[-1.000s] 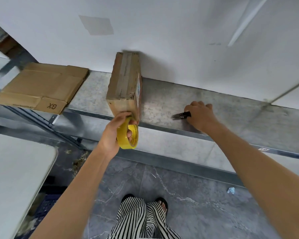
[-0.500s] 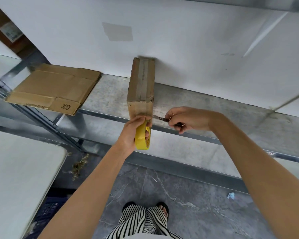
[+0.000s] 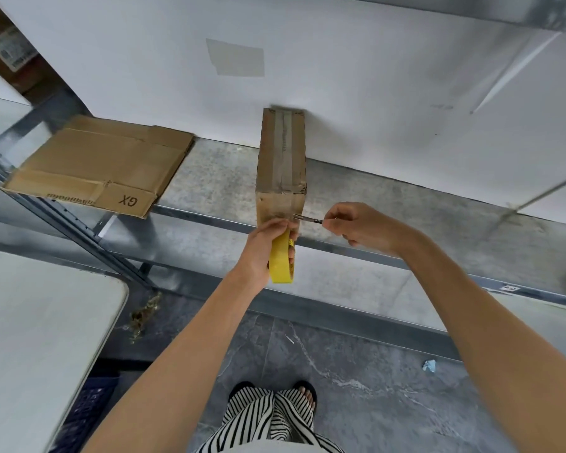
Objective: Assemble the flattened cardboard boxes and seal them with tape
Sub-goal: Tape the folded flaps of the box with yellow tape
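Note:
An assembled cardboard box (image 3: 280,165) stands on edge on the grey shelf (image 3: 389,204), with clear tape running along its top seam and down its near face. My left hand (image 3: 263,246) holds a yellow tape roll (image 3: 282,261) just below the box's near face. My right hand (image 3: 361,227) grips a small knife (image 3: 309,219) whose tip touches the tape at the box's right near edge. A flattened cardboard box (image 3: 98,165) marked GX lies on the shelf to the left.
A white wall (image 3: 373,76) rises directly behind the shelf. The corner of a white table (image 3: 40,338) sits at lower left, with a dark crate under it. Grey tiled floor lies below, with my striped trousers and sandals and a scrap of blue paper (image 3: 429,365).
My right hand picked the knife up from the shelf and brought its tip to the tape at the box's near edge. The left hand kept hold of the roll.

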